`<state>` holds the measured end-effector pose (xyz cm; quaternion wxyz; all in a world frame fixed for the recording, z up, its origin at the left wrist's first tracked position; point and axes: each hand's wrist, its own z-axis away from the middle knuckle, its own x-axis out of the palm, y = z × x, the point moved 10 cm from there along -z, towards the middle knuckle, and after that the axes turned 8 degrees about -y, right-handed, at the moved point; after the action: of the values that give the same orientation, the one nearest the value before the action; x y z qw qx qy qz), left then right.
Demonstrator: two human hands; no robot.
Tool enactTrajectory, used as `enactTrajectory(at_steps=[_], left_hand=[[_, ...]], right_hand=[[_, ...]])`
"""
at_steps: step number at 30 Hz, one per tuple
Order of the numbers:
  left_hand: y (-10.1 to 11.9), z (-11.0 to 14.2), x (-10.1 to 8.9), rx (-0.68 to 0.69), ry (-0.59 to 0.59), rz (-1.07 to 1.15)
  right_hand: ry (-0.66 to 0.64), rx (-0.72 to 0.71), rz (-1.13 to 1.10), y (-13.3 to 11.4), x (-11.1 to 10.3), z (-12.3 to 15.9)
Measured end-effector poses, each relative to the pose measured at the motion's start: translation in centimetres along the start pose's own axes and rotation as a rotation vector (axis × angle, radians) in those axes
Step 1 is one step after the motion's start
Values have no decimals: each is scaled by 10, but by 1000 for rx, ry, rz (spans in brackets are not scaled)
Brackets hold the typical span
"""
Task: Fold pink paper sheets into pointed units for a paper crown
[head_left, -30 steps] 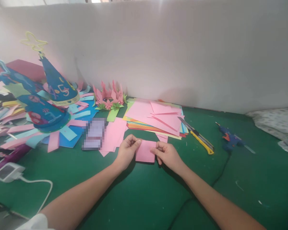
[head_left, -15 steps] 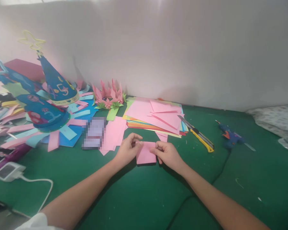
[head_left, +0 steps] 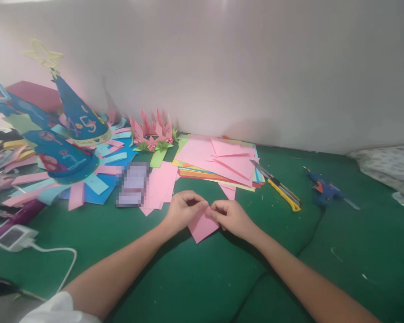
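Note:
A small square of pink paper (head_left: 201,228) is tilted so that one corner points down toward me. My left hand (head_left: 185,210) pinches its upper edge between thumb and fingers. Close beside it, my right hand (head_left: 231,215) is closed on the paper's upper right part, the two sets of fingertips almost meeting. The fingers hide the top corner, so I cannot tell whether it is bent. Behind the hands lies a stack of coloured sheets (head_left: 197,150), pink on top.
To the right lie a yellow box cutter (head_left: 283,193) and a blue glue gun (head_left: 326,188) with its cord. A pink paper crown (head_left: 153,134), decorated blue cone hats (head_left: 77,116), a blurred-out phone-shaped item (head_left: 133,184) and a white charger (head_left: 15,237) stand or lie on the left of the green table (head_left: 175,287).
The pink paper has turned from square-on to a diamond-like slant. My hands have come closer together at its upper edge.

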<state>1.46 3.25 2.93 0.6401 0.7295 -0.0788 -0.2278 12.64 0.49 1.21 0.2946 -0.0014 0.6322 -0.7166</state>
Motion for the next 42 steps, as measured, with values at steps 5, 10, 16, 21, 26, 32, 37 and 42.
enactTrajectory(at_steps=[5, 10, 16, 21, 26, 32, 37, 42], left_hand=[[-26, -5, -25, -170, 124, 250], [-37, -5, -49, -175, 283, 405], [-42, -5, -30, -208, 191, 362], [-45, -6, -23, -202, 149, 401], [-38, -7, -19, -162, 114, 368], [-27, -2, -19, -141, 71, 244], [-20, -1, -4, -76, -89, 260], [-19, -5, -2, -4, -67, 311]], right_hand=[[-68, 35, -52, 7, 2, 1], [-48, 15, -84, 10, 1, 5], [289, -248, 109, -15, -26, 15], [254, -439, 252, -36, -19, 19], [224, -338, 175, -20, -20, 12], [254, -282, 145, -12, -26, 10], [373, -304, 164, -21, -36, 19], [506, -289, 181, -23, -48, 27]])
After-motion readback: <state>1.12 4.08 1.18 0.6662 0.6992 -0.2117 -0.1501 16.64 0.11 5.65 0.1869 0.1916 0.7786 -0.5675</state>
